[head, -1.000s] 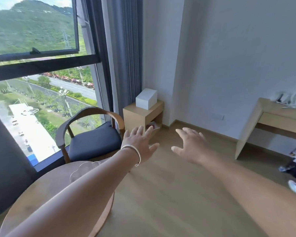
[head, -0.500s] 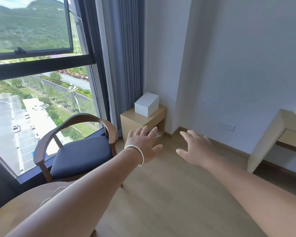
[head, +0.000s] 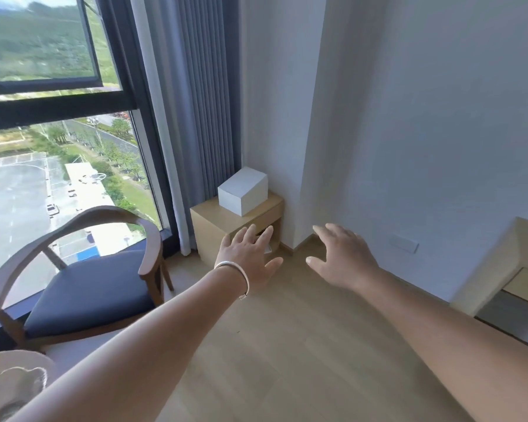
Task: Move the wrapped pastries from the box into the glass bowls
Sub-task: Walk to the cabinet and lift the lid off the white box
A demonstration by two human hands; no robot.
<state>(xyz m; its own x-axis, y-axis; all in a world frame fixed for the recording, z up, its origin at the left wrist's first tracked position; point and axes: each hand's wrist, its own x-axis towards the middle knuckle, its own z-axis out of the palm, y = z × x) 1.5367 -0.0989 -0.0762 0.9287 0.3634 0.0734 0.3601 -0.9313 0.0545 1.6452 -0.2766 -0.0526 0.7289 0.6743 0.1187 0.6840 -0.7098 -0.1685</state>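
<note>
Both my arms reach out over the wooden floor. My left hand (head: 249, 257), with a silver bracelet on the wrist, is open with fingers spread and holds nothing. My right hand (head: 342, 258) is open too and empty. A closed white box (head: 243, 190) stands on a small wooden side table (head: 214, 220) in the corner, just beyond my left hand. A glass bowl (head: 14, 388) shows faintly on the round wooden table (head: 0, 363) at the lower left edge. No wrapped pastries are visible.
A wooden armchair (head: 83, 287) with a dark blue seat stands by the large window (head: 52, 166) on the left. Grey curtains (head: 195, 117) hang behind the side table. A light wooden desk (head: 506, 269) juts in from the right wall.
The view has swung left and closer to the corner. The white box and side table look larger, the desk slid to the right edge. Both hands stay open and extended.
</note>
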